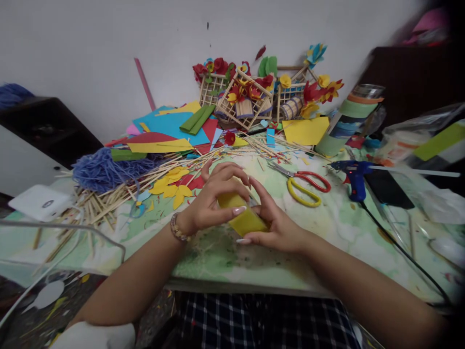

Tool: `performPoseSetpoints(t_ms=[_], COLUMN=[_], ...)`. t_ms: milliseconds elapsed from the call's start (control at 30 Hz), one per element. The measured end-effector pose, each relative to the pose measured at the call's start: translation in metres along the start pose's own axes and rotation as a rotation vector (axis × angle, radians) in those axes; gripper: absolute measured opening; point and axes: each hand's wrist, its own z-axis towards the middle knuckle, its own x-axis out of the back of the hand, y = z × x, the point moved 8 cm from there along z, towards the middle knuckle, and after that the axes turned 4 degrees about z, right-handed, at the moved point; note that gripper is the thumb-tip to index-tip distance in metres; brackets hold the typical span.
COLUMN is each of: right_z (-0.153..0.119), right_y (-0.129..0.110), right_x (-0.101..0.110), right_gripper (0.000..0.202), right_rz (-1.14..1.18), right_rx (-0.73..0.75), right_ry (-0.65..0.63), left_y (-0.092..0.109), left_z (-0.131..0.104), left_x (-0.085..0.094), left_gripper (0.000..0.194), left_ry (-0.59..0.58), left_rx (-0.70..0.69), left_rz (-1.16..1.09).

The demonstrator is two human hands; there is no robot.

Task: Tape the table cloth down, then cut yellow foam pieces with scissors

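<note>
Between my two hands is a piece of yellow paper [249, 224], folded or stacked, held just above the table near its front edge. My left hand [218, 194] grips it from the left, thumb lying across its face and fingers curled over the top. On the other side, my right hand [276, 223] has the right end pinched between thumb and fingers. Scissors [301, 186] with one red and one yellow handle lie open beyond my right hand. Yellow paper petals [174, 186] rest to the left of my hands.
Thin sticks and blue yarn [112, 169] lie at left, by a white box [41, 202]. Coloured paper sheets [192, 128] and flower-decorated stick frames [243, 99] stand at the back. At right are a blue glue gun [356, 177] with its cord, a dark phone [388, 186] and a jar [345, 118].
</note>
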Motion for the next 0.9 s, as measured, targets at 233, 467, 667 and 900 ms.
performPoseSetpoints(t_ms=[233, 467, 667, 900], right_z=[0.001, 0.000, 0.001, 0.001], right_y=[-0.002, -0.002, -0.004, -0.007], right_x=[0.003, 0.001, 0.000, 0.000], right_gripper=[0.106, 0.103, 0.100, 0.099], right_rz=[-0.062, -0.100, -0.064, -0.024], right_rx=[0.018, 0.030, 0.042, 0.050], right_ry=[0.020, 0.024, 0.019, 0.024], left_y=[-0.016, -0.018, -0.021, -0.021], left_z=[0.002, 0.003, 0.004, 0.006], left_x=[-0.008, -0.008, -0.009, -0.009], left_gripper=[0.027, 0.027, 0.018, 0.014], left_ry=[-0.243, -0.244, -0.200, -0.151], left_rx=[0.125, 0.139, 0.130, 0.170], left_rz=[-0.224, -0.330, -0.452, -0.483])
